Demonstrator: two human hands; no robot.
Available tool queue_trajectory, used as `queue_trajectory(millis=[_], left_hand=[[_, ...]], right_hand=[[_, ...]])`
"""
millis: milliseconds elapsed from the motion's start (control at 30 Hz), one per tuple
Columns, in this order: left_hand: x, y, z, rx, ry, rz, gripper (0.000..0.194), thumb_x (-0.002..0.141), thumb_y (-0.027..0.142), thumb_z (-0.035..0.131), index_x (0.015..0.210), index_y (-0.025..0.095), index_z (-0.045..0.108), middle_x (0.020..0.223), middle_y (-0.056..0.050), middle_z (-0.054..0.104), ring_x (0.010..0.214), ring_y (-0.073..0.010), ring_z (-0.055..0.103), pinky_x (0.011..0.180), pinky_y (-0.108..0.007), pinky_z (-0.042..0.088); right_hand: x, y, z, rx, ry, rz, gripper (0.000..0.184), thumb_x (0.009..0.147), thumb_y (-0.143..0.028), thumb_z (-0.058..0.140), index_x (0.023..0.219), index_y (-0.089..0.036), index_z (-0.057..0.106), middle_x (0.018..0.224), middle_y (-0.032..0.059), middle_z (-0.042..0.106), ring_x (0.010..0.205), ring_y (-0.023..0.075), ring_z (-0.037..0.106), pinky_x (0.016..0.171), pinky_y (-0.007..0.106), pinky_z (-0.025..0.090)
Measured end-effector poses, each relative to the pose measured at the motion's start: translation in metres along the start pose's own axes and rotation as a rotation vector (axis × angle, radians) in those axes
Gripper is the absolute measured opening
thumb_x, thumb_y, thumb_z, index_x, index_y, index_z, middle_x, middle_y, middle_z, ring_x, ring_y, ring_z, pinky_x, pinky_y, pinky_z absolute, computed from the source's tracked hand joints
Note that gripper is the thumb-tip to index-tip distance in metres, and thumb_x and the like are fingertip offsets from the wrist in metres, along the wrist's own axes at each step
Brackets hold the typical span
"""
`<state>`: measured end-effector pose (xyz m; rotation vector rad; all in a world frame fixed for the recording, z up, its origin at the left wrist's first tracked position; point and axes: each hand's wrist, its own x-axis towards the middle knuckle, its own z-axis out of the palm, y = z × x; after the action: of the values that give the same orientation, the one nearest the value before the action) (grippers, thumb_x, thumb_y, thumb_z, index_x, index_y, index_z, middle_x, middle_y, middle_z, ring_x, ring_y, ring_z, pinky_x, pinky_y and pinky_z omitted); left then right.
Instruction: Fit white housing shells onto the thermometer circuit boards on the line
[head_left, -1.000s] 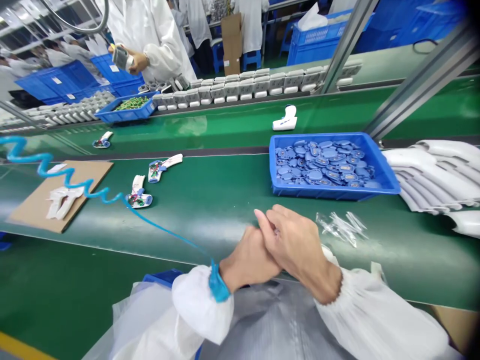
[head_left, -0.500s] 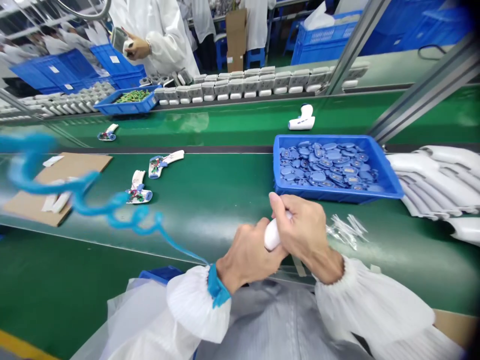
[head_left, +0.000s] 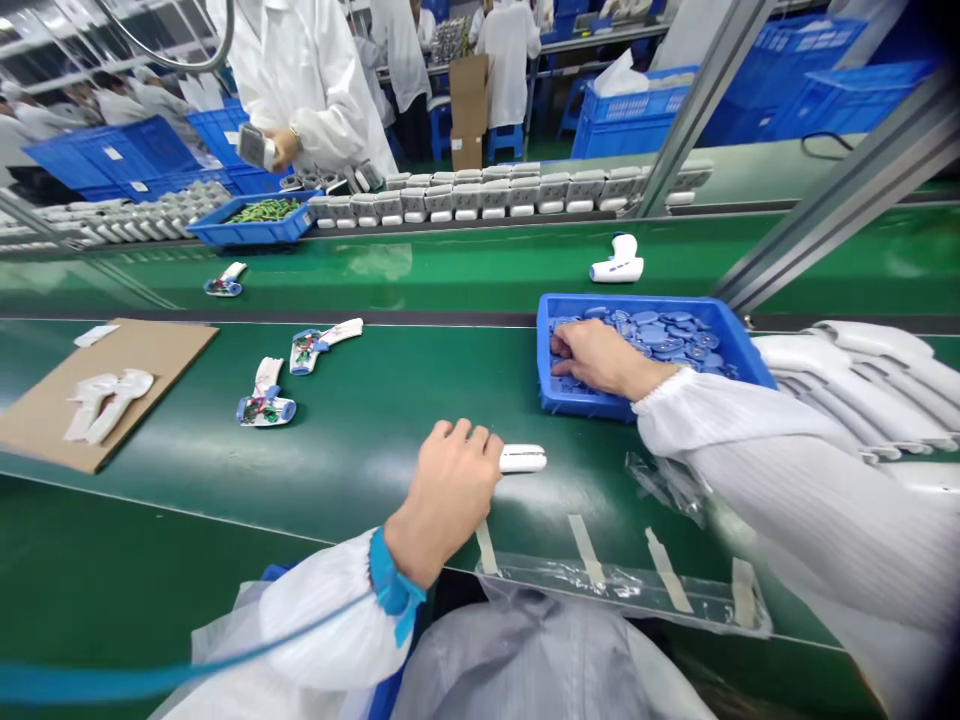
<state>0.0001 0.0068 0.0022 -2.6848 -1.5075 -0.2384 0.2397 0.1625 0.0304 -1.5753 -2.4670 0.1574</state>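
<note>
My left hand is closed round a white plastic housing low over the green work surface. Only the housing's slotted end shows past the fingers. A blue coiled wrist strap circles that wrist. My right hand reaches into the left part of a blue bin, its thumb and index finger apart and bent down among many flat blue oval plastic parts. To the left lie two opened white handheld housings, a nearer housing and a farther housing, with coloured wires and boards showing.
White curved shells are stacked at the right. Clear plastic bags lie below the bin. Cardboard with white shells is at the left. Across the green conveyor, a co-worker handles a grey-white device. A metal post rises behind the bin.
My hands have come apart from round the white piece. The right has gone up into the blue bin; the left has moved slightly left and down, still with the white housing.
</note>
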Motion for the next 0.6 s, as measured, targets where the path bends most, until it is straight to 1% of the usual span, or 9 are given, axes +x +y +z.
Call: queue_trajectory(millis=[33, 100, 167, 233, 300, 367, 433, 533, 600], left_hand=[[0.003, 0.001, -0.001, -0.041, 0.007, -0.04, 0.012, 0.093, 0.023, 0.069, 0.1, 0.014, 0.066, 0.098, -0.011, 0.071, 0.093, -0.031, 0.064, 0.079, -0.045, 0.048], [0.003, -0.004, -0.004, -0.227, 0.051, -0.19, 0.017, 0.092, 0.028, 0.072, 0.102, 0.016, 0.065, 0.1, -0.009, 0.071, 0.093, -0.0295, 0.065, 0.079, -0.042, 0.047], [-0.002, -0.014, -0.009, -0.515, 0.087, -0.341, 0.021, 0.091, 0.031, 0.073, 0.104, 0.019, 0.063, 0.097, -0.005, 0.071, 0.088, -0.0253, 0.065, 0.076, -0.037, 0.046], [-0.006, -0.021, -0.013, -0.828, 0.112, -0.413, 0.023, 0.094, 0.038, 0.069, 0.106, 0.02, 0.061, 0.094, -0.002, 0.07, 0.082, -0.0207, 0.063, 0.073, -0.033, 0.045], [-0.008, -0.021, -0.015, -1.059, 0.125, -0.425, 0.027, 0.1, 0.048, 0.059, 0.104, 0.021, 0.06, 0.093, -0.001, 0.07, 0.08, -0.0175, 0.061, 0.071, -0.03, 0.044], [-0.005, -0.013, -0.016, -1.14, 0.124, -0.41, 0.034, 0.102, 0.053, 0.053, 0.1, 0.02, 0.06, 0.089, 0.0, 0.067, 0.076, -0.0154, 0.058, 0.069, -0.028, 0.042], [0.0, -0.002, -0.016, -1.113, 0.133, -0.37, 0.033, 0.102, 0.052, 0.055, 0.096, 0.02, 0.059, 0.082, 0.002, 0.062, 0.072, -0.0137, 0.053, 0.067, -0.027, 0.039], [0.008, 0.015, -0.018, -1.07, 0.155, -0.282, 0.029, 0.101, 0.049, 0.058, 0.102, 0.02, 0.06, 0.081, 0.003, 0.06, 0.071, -0.0128, 0.05, 0.069, -0.027, 0.039], [0.011, 0.02, -0.02, -1.085, 0.138, -0.252, 0.029, 0.102, 0.048, 0.057, 0.108, 0.02, 0.061, 0.087, 0.002, 0.064, 0.074, -0.0131, 0.053, 0.071, -0.027, 0.04]], right_hand=[[0.0, -0.001, 0.0, 0.001, -0.002, 0.001, 0.017, 0.09, -0.029, 0.074, 0.08, -0.018, 0.067, 0.076, 0.0, 0.067, 0.071, 0.0142, 0.061, 0.075, 0.032, 0.053], [-0.006, 0.0, -0.006, 0.015, 0.017, 0.004, 0.005, 0.09, -0.021, 0.069, 0.087, -0.017, 0.072, 0.085, 0.0057, 0.071, 0.076, 0.0179, 0.064, 0.077, 0.035, 0.052], [-0.02, 0.0, -0.015, 0.046, 0.061, 0.016, 0.018, 0.09, -0.016, 0.063, 0.1, -0.018, 0.077, 0.098, 0.0116, 0.072, 0.085, 0.0235, 0.067, 0.082, 0.039, 0.052], [-0.04, -0.004, -0.027, 0.097, 0.108, 0.032, 0.028, 0.094, -0.022, 0.057, 0.114, -0.021, 0.078, 0.103, 0.0113, 0.073, 0.09, 0.0267, 0.069, 0.085, 0.043, 0.053], [-0.063, -0.016, -0.035, 0.318, 0.121, 0.133, 0.032, 0.096, -0.036, 0.059, 0.118, -0.023, 0.077, 0.094, 0.0084, 0.075, 0.084, 0.0267, 0.071, 0.083, 0.045, 0.055], [-0.085, -0.037, -0.037, 0.687, 0.125, 0.293, 0.042, 0.091, -0.052, 0.066, 0.122, -0.023, 0.076, 0.085, 0.0061, 0.076, 0.077, 0.0244, 0.072, 0.078, 0.042, 0.058], [-0.102, -0.061, -0.031, 1.024, 0.158, 0.42, 0.054, 0.081, -0.061, 0.076, 0.119, -0.022, 0.077, 0.077, 0.0048, 0.075, 0.072, 0.0212, 0.07, 0.073, 0.037, 0.059], [-0.114, -0.091, -0.014, 1.221, 0.219, 0.434, 0.055, 0.073, -0.064, 0.084, 0.109, -0.023, 0.081, 0.072, 0.003, 0.071, 0.064, 0.0159, 0.063, 0.065, 0.032, 0.056], [-0.117, -0.102, -0.003, 1.243, 0.254, 0.393, 0.048, 0.072, -0.062, 0.085, 0.103, -0.025, 0.083, 0.084, 0.0046, 0.074, 0.07, 0.0157, 0.062, 0.066, 0.032, 0.055]])
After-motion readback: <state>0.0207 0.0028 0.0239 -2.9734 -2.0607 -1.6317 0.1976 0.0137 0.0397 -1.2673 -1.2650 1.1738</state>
